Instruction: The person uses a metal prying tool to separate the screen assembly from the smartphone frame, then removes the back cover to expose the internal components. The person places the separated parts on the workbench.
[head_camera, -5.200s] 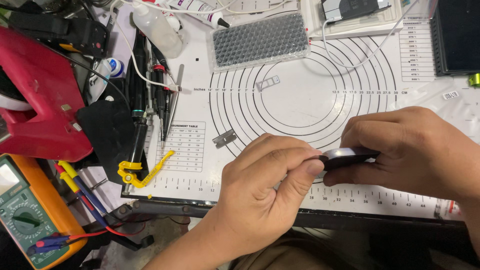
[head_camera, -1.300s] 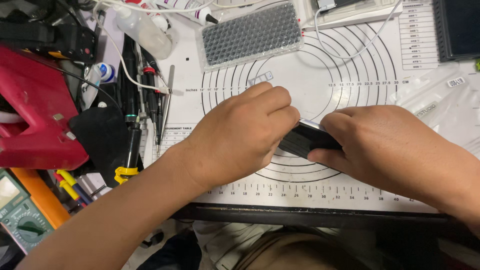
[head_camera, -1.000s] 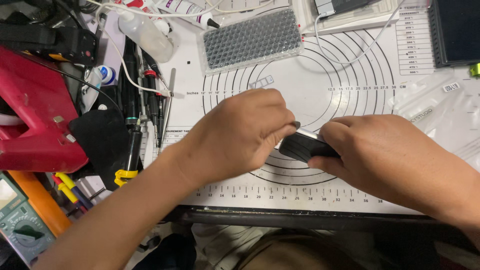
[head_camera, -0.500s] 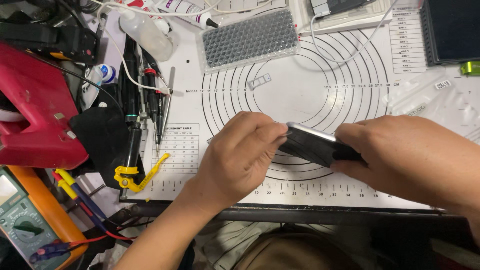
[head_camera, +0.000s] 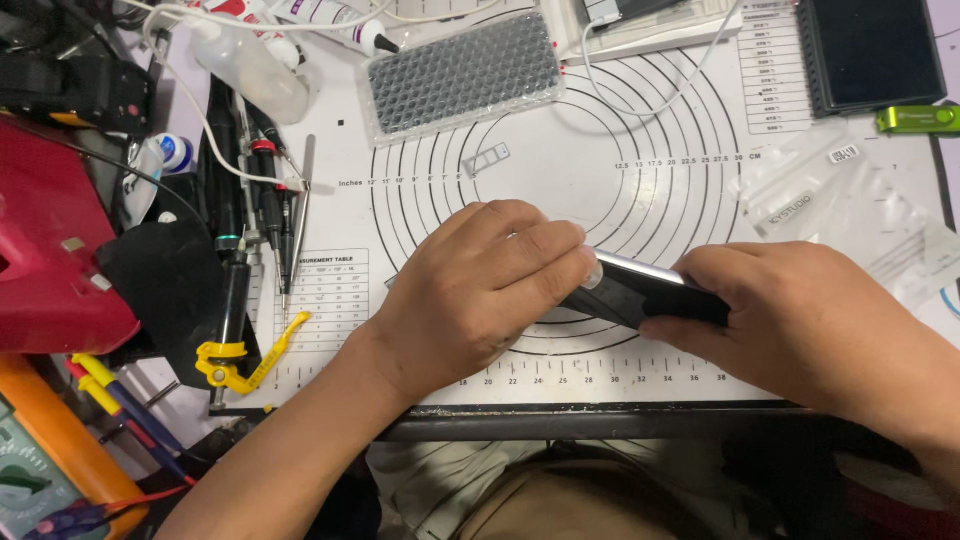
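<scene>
A dark, flat phone-like device with a shiny edge is held tilted on its side over the white work mat. My right hand grips its right end. My left hand is curled at its left end, with the fingertips pressed against the edge. What lies under my left palm is hidden. A small metal card tray rests on the mat just beyond my left hand.
A bubble-wrapped pad and a black rectangular pad lie at the back, with a green USB stick and clear bags at right. Screwdrivers, a yellow tool, a red case and a multimeter crowd the left.
Both hands and the device have drifted slightly toward the near edge of the mat. My left hand has slid back from over the device to its left end.
</scene>
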